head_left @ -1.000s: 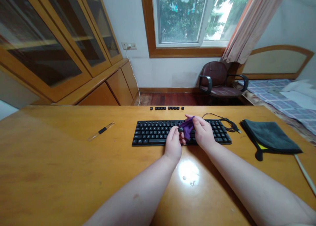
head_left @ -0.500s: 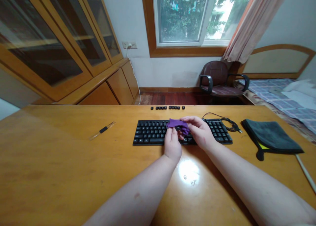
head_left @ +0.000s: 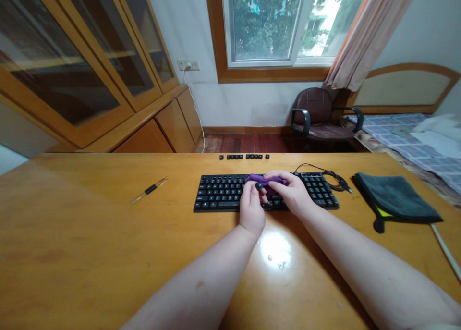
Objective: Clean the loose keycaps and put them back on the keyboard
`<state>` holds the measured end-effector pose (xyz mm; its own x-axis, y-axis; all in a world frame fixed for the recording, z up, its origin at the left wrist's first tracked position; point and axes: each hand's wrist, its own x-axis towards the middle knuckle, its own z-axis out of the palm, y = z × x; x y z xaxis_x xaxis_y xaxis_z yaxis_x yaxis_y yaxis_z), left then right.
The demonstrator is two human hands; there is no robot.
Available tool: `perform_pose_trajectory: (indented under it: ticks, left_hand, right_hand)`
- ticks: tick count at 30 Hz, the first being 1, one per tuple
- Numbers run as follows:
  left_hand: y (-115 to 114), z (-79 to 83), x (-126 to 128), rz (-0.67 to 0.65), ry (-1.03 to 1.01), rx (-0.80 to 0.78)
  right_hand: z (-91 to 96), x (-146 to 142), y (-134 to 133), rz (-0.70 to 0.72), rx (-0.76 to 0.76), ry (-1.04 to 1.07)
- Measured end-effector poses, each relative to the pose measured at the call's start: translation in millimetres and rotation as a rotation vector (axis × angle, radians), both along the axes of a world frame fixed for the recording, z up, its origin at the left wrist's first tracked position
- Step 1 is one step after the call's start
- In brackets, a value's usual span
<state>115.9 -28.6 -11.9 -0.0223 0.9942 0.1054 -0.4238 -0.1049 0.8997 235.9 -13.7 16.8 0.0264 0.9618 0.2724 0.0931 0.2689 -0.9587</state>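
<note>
Between the fingertips of my left hand [head_left: 252, 207] is a small black keycap [head_left: 259, 186], held just above the keyboard. My right hand [head_left: 291, 193] is closed on a bunched purple cloth [head_left: 257, 178], right beside the keycap. Under both hands lies a black keyboard [head_left: 218, 192], with its middle part hidden by them. A row of loose black keycaps [head_left: 235, 156] runs along the desk's far edge, the function-row keys by their layout.
A keycap puller [head_left: 150, 189] lies left of the keyboard. To the right are a coiled black cable [head_left: 335, 181] and a folded dark grey towel [head_left: 396, 200]. Small clear droplets or bits [head_left: 281, 265] sit on the wooden desk [head_left: 90, 253]. Beyond stands an office chair [head_left: 317, 114].
The purple cloth has drawn back to the right, off the keycap, and is more bunched in my right hand. The keycap in my left fingers shows more plainly.
</note>
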Motion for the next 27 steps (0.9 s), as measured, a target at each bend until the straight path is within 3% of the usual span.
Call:
perform_pose_trajectory:
  ticks: [4,9,12,16,20,23,27]
  left_hand:
    - [-0.5,0.4,-0.3,-0.007,0.004,0.016]
    - [-0.8,3.1,0.7,-0.038,0.000,-0.007]
    - [-0.3,3.5,1.4,-0.100,-0.015,-0.042]
    - [2.4,-0.1,2.7,-0.132,-0.067,-0.117]
    - [7.0,-3.2,3.7,-0.094,-0.180,-0.176]
    - [8.4,-1.2,4.2,-0.093,-0.254,-0.176]
    - [7.5,2.8,5.0,-0.128,-0.311,-0.185]
  right_hand:
    - [-2.5,0.0,1.0,-0.106,-0.095,0.001]
    - [-2.9,-0.8,4.1,-0.198,-0.109,0.028]
    - [-0.8,-1.5,2.8,-0.140,-0.128,0.114]
    - [0.7,-2.4,0.9,0.039,-0.173,0.239]
    - [-0.2,-1.9,2.6,0.169,-0.072,0.150]
    - [-1.9,-0.4,3.8,0.248,-0.077,0.135]
    - [-4.0,2.7,5.6,0.235,-0.071,0.117]
